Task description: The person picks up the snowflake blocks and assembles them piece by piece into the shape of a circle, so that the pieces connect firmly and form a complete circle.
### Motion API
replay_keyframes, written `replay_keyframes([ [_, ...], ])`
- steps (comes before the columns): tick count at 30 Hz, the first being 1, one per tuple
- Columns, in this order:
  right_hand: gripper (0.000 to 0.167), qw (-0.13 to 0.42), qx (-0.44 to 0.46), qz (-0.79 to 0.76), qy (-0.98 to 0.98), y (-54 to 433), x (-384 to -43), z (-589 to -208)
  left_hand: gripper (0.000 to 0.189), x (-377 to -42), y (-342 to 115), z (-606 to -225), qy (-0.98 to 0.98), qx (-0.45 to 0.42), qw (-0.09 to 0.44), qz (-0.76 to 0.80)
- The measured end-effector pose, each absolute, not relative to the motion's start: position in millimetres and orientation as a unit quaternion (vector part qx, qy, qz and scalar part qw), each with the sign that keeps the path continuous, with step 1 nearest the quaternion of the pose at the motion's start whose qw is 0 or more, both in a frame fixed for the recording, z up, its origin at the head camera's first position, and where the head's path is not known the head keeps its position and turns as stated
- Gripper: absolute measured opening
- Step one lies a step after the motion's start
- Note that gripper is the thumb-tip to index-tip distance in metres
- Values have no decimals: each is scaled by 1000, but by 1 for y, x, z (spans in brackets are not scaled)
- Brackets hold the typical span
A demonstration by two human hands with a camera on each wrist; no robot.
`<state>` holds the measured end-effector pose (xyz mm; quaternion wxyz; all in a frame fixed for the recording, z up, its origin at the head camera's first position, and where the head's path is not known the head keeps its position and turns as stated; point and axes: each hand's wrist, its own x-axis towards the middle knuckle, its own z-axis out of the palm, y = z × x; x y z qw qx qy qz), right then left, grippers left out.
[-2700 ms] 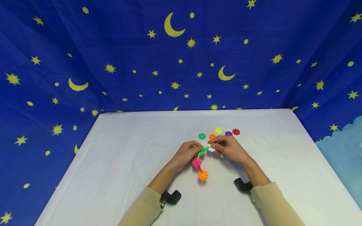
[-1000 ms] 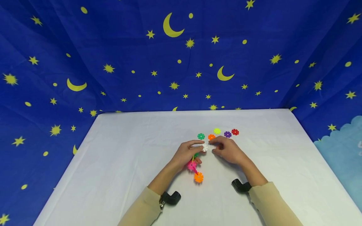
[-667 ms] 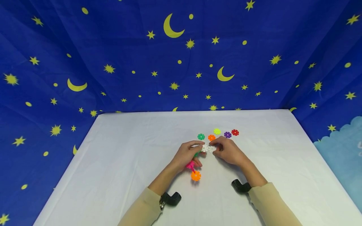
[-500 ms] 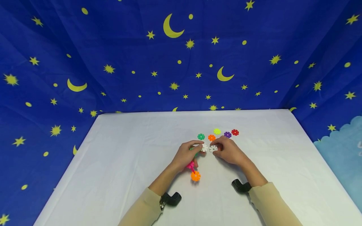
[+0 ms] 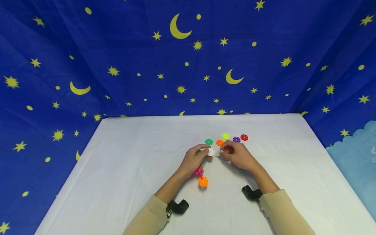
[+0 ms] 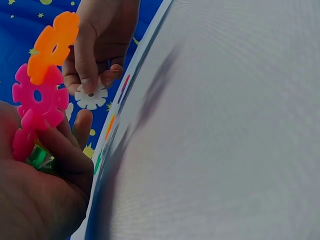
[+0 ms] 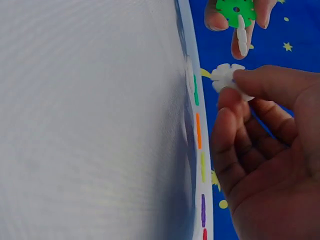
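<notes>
My left hand (image 5: 192,160) grips a chain of notched plastic snowflake discs above the table. An orange disc (image 6: 53,47) ends the chain, joined to a pink disc (image 6: 40,95), with more pink behind it. At the other end, a green disc (image 7: 235,11) carries a white disc (image 7: 242,37), seen edge-on in the right wrist view. My right hand (image 5: 238,155) pinches a second white disc (image 6: 91,96) between thumb and fingers, a small gap away from the chain. Part of the chain is hidden by the left palm.
Behind the hands, loose discs lie flat on the white table (image 5: 132,163): green (image 5: 209,142), orange (image 5: 219,143), yellow (image 5: 225,136), purple (image 5: 236,139) and red (image 5: 244,137). A blue star-patterned curtain (image 5: 147,55) borders the table.
Over these frames the chain has shifted left beneath the left hand, its white disc now showing at the fingertips. The right hand's white disc, face up half a second ago, has been turned edge-on.
</notes>
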<state>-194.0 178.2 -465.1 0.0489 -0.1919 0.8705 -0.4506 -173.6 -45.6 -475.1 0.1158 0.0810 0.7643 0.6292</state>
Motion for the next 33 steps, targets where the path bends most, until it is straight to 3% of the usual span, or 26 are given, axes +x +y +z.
replay_keyframes([
  [15,8,35,-227,-460,858,174,-189,-459,37,-174,-45,-476,760,76,114,635],
  [24,11,-5,-249,-447,859,172,-190,-461,36,-174,-43,-472,756,79,139,634],
  [33,9,-25,-247,-438,864,168,-187,-459,35,-173,-42,-472,772,83,126,617],
])
